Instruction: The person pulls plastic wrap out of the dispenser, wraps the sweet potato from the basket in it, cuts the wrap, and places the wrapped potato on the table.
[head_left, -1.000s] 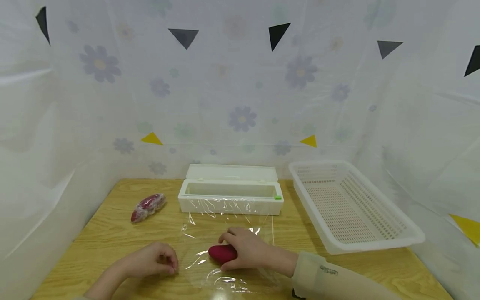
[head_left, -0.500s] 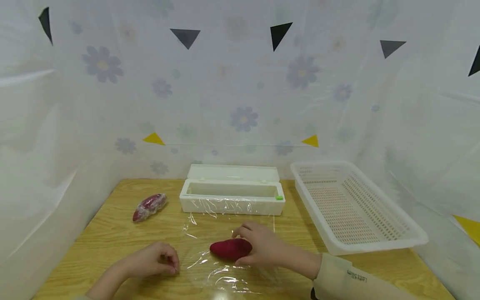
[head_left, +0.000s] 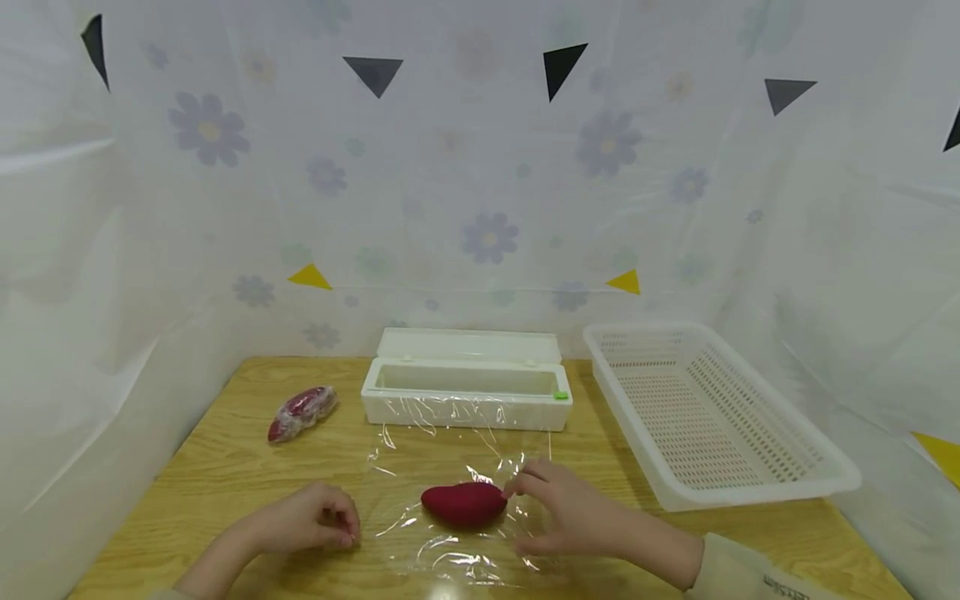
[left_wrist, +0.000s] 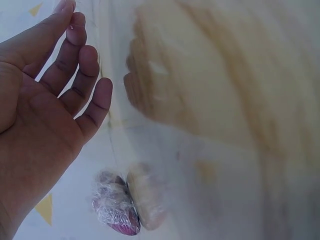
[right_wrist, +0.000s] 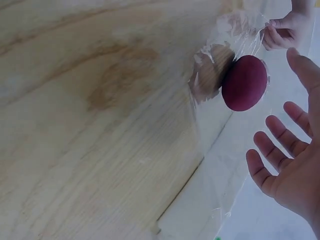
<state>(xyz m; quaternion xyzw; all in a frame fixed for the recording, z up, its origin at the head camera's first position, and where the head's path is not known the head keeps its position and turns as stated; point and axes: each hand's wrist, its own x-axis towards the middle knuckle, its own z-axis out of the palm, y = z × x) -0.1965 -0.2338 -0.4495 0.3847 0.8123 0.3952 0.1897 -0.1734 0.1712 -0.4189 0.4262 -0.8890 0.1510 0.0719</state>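
A dark red sweet potato (head_left: 464, 505) lies on a sheet of clear cling film (head_left: 442, 546), which runs forward over the front of a white wrap dispenser (head_left: 465, 410). My right hand (head_left: 573, 517) is just right of the sweet potato, fingers spread, holding nothing; in the right wrist view its palm (right_wrist: 300, 175) shows bare. At the film's left side my left hand (head_left: 303, 523) stays low over the table. Its thumb and forefinger pinch the film's edge, which the right wrist view shows drawn to the left fingertips (right_wrist: 270, 31).
A second sweet potato (head_left: 302, 413), wrapped in film, lies at the back left of the wooden table (head_left: 225, 475). The dispenser's lid (head_left: 468, 344) is raised. At the right stands a white perforated basket (head_left: 663, 467). Flowered sheeting (head_left: 480, 167) encloses the table.
My right hand has drawn the sweet potato slightly right, released it and moved off to the right with fingers spreading. The left hand has held its place.
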